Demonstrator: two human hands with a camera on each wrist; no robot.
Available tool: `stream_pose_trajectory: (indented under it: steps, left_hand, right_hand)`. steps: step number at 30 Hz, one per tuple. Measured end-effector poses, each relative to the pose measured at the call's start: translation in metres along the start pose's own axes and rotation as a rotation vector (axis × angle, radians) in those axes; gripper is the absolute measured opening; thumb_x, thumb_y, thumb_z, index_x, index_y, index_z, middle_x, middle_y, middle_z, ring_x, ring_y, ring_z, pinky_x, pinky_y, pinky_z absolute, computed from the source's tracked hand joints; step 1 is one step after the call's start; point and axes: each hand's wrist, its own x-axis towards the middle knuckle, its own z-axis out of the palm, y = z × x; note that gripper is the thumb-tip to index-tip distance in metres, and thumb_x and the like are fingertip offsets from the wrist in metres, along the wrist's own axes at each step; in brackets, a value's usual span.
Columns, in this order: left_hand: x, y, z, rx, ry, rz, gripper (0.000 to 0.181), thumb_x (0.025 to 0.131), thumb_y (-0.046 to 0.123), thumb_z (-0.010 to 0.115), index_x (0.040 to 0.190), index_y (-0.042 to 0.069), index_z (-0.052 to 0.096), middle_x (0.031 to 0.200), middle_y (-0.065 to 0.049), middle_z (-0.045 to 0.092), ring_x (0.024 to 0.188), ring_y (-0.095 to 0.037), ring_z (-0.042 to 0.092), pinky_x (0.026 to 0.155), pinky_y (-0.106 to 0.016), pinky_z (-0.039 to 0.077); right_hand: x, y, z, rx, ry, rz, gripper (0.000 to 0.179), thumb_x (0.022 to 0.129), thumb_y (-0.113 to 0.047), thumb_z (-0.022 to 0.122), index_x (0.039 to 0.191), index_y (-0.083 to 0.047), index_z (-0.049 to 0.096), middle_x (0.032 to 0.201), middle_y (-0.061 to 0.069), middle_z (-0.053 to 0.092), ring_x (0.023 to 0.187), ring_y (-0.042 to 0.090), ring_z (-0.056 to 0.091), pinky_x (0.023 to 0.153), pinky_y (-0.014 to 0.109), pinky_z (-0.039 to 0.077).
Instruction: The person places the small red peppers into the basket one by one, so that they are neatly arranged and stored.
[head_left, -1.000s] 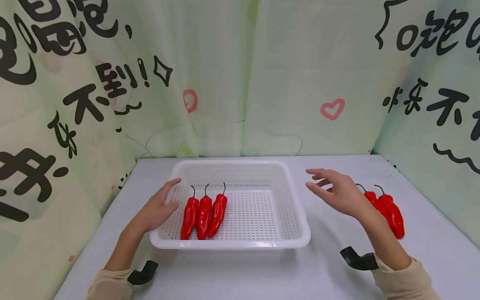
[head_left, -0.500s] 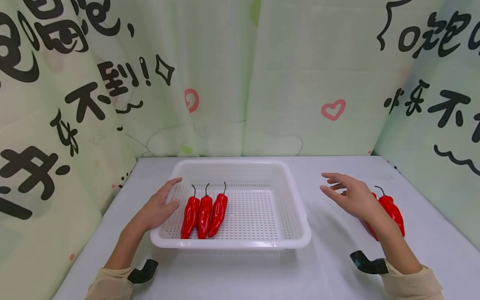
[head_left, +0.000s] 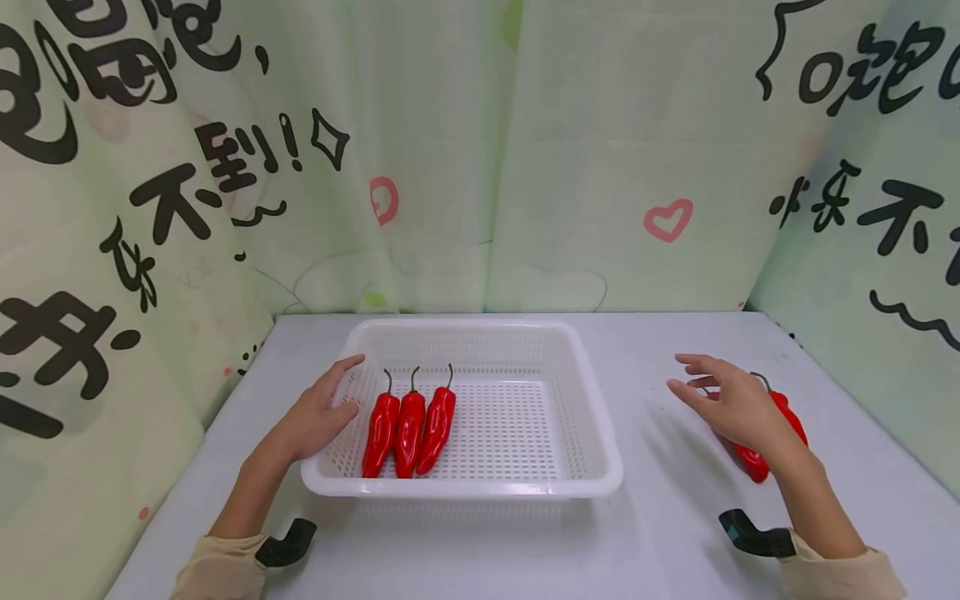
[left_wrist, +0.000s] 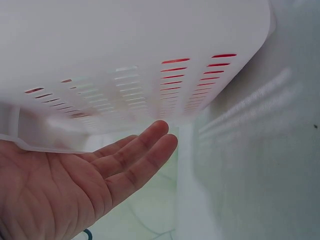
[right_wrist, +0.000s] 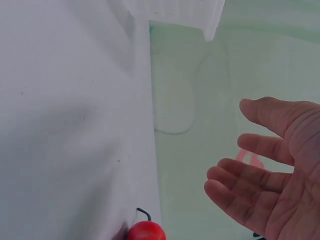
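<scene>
Three red chili peppers (head_left: 408, 433) with dark stems lie side by side in the left half of a white perforated plastic basket (head_left: 517, 491). My left hand (head_left: 318, 417) rests at the basket's left rim, thumb and forefinger over it. In the left wrist view, other fingers (left_wrist: 135, 162) stretch out straight along the outside of the slotted wall. My right hand (head_left: 731, 404), fingers spread and holding nothing, hovers above two more red peppers at the right. It partly hides the nearer pepper (head_left: 752, 463) and overlaps the farther pepper (head_left: 789, 414). One pepper top (right_wrist: 146, 232) shows below in the right wrist view.
A white-covered table (head_left: 480, 554) carries everything. Pale green curtains (head_left: 570, 167) with black writing and pink hearts stand close behind it and along both sides. Black bands with short protruding pieces sit at both wrists, next to beige sleeves (head_left: 840, 571).
My right hand has moved rightward and slightly nearer, away from the basket and over the two loose peppers. My left hand and the basket have stayed in place.
</scene>
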Motion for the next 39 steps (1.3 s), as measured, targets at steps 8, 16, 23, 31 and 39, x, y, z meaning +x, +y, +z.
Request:
stream_pose_trajectory:
  steps: [8,16,23,31,39]
  left_hand:
    - [-0.001,0.000,0.000,-0.003,0.002,0.002,0.071,0.097,0.011,0.056,0.160,0.013,0.025,0.156,-0.028,0.037,0.131,-0.048,0.050,0.093,-0.062,0.055]
    - [-0.001,0.002,-0.001,0.000,-0.001,0.008,0.069,0.098,0.011,0.054,0.160,0.012,0.025,0.156,-0.028,0.038,0.131,-0.048,0.050,0.097,-0.064,0.052]
    - [-0.001,0.002,-0.001,-0.009,-0.001,0.004,0.069,0.097,0.011,0.055,0.160,0.012,0.025,0.156,-0.028,0.038,0.130,-0.048,0.050,0.094,-0.062,0.055]
    - [-0.001,0.001,0.000,-0.004,0.000,-0.003,0.071,0.097,0.012,0.057,0.160,0.013,0.024,0.156,-0.028,0.037,0.132,-0.049,0.049,0.093,-0.062,0.055]
    - [-0.001,0.000,0.000,-0.001,-0.003,-0.002,0.071,0.097,0.012,0.056,0.160,0.013,0.024,0.155,-0.028,0.038,0.129,-0.047,0.051,0.092,-0.060,0.056]
  right_hand:
    - [-0.004,0.015,-0.001,-0.020,-0.014,0.038,0.065,0.098,-0.035,0.067,0.147,0.002,0.047,0.135,0.034,0.056,0.117,0.051,0.059,0.085,0.062,0.058]
    - [-0.009,0.033,-0.004,-0.042,-0.042,0.097,0.063,0.098,-0.028,0.066,0.148,0.002,0.044,0.138,0.035,0.051,0.120,0.054,0.050,0.085,0.068,0.055]
    - [-0.011,0.045,-0.006,-0.055,-0.071,0.151,0.063,0.096,-0.018,0.067,0.149,0.004,0.041,0.136,0.038,0.047,0.120,0.057,0.044,0.079,0.064,0.059]
    - [-0.013,0.054,-0.002,-0.063,-0.077,0.160,0.062,0.095,-0.017,0.068,0.146,0.006,0.043,0.133,0.040,0.048,0.118,0.058,0.046,0.076,0.062,0.060]
    - [-0.014,0.058,-0.001,-0.060,-0.064,0.179,0.063,0.095,-0.018,0.068,0.146,0.008,0.042,0.133,0.041,0.046,0.118,0.058,0.044,0.075,0.061,0.060]
